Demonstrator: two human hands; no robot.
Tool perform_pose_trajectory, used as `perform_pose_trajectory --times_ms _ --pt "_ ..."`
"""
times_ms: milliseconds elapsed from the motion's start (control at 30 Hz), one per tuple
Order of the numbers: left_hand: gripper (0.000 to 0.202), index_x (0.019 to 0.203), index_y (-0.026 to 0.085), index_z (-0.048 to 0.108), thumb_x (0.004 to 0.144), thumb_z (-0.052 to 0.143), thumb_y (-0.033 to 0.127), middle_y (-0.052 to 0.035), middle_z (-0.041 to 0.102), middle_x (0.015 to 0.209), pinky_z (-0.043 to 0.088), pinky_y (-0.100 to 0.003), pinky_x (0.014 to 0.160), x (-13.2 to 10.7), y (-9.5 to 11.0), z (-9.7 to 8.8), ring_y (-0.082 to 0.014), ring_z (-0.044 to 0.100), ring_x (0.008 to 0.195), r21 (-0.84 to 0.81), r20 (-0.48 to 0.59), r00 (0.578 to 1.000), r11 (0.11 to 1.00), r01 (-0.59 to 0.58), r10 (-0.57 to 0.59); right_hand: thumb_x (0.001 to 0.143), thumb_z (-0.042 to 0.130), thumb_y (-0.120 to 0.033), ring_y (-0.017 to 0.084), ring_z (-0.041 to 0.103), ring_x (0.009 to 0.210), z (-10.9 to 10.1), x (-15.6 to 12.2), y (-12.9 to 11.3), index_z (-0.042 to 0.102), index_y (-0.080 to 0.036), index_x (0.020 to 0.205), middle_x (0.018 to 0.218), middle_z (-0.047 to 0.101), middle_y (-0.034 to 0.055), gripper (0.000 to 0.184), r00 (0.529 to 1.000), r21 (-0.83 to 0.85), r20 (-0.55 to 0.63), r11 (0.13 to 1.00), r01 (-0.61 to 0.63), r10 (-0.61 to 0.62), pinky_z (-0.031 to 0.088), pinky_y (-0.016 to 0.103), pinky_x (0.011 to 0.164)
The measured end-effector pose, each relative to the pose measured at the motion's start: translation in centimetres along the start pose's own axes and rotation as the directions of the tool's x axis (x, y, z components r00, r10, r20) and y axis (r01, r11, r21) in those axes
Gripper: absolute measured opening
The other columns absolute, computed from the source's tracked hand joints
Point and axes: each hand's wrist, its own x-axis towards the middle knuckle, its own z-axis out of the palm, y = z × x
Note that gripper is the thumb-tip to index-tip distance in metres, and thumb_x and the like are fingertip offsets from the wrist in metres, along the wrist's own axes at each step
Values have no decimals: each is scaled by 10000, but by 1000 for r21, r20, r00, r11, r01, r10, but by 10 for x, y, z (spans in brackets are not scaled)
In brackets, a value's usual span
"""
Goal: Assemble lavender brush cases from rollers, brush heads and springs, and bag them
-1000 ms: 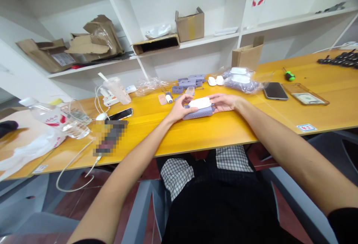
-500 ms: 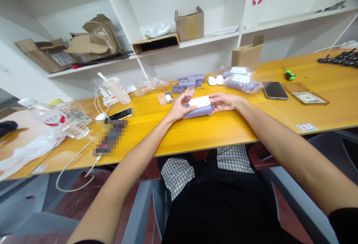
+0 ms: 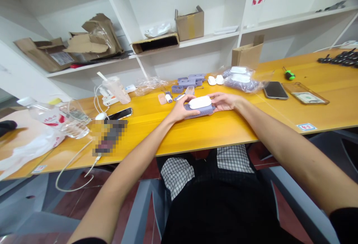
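Note:
Between my hands is a purple perforated plastic case (image 3: 203,110) with a white rounded top piece (image 3: 200,102), held at the table's middle. My left hand (image 3: 181,110) grips its left end, thumb along the near side. At the right end, my right hand (image 3: 223,101) has its fingers on the white piece and the case's edge; some fingertips are hidden. Just behind lie several purple plastic parts (image 3: 192,81), a small white-and-purple cylinder (image 3: 168,98) and pale translucent pieces (image 3: 162,99). Two white caps (image 3: 215,80) sit further back.
Bagged purple-and-white units (image 3: 243,84) lie at the back right, near a phone (image 3: 275,90), a green-black screwdriver (image 3: 289,75) and an amber phone case (image 3: 321,101). On the left are a water bottle (image 3: 53,117), a drink cup (image 3: 119,90), another phone (image 3: 123,113) and a cable (image 3: 65,165).
The case and white piece have shifted slightly to the right and tilted a little. My left thumb has moved down from the white top onto the case's near side.

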Motion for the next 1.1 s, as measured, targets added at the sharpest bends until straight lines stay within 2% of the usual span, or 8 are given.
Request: perform_pose_trajectory --times_ms 167,367,467,633,733,900,1100 --pt "754 1207 198 647 590 963 497 -110 690 1228 488 -428 1021 0 1 -1 -283 642 1140 46 -2 1000 999 6 -6 818 760 -10 211 794 823 -2 1 1 673 -166 1158 1048 800 88 383 1000 -49 -17 999 2 -3 717 425 805" --pt "742 1196 214 655 575 968 473 -92 696 1216 478 -434 1035 2 0 -1 -279 632 1145 56 -20 1000 998 7 -6 825 777 -42 204 797 856 -6 1 1 671 -153 1230 1125 797 115 433 1000 -68 24 998 -14 16 713 359 777" --pt "705 1172 203 663 590 957 473 -99 701 1219 487 -424 1019 3 -2 -1 -273 638 1125 55 -17 1000 998 2 -1 835 776 -54 219 800 857 -6 1 1 671 -152 1211 1128 796 123 402 1000 -65 20 998 -16 18 716 398 783" --pt "562 1145 194 669 731 860 521 -111 709 1215 499 -416 1003 4 -5 0 -259 662 1087 45 -32 999 999 -9 10 845 765 -65 248 800 909 -5 2 0 663 -155 1191 1121 791 124 371 1000 -58 -9 998 -26 25 691 525 876" --pt "534 1159 196 663 765 837 511 -107 708 1216 501 -412 1013 4 -6 0 -257 667 1107 39 -38 999 999 -16 18 820 759 -37 270 797 949 -5 3 0 665 -158 1187 1120 788 120 398 1000 -54 6 998 -25 25 677 566 895" --pt "480 1177 209 651 809 806 476 -102 715 1227 505 -419 1033 5 -7 0 -255 672 1131 43 -76 996 999 -31 35 848 721 -33 293 780 1044 -5 2 1 661 -174 1194 1165 774 131 378 999 -40 32 999 -12 13 682 542 900" --pt "452 1202 218 637 848 767 468 -104 728 1172 525 -436 1014 7 -10 1 -262 690 1094 81 -102 994 997 -16 24 919 701 -104 287 793 999 -2 1 -1 614 -164 1256 1141 772 145 353 998 -76 58 997 -21 25 688 495 891"
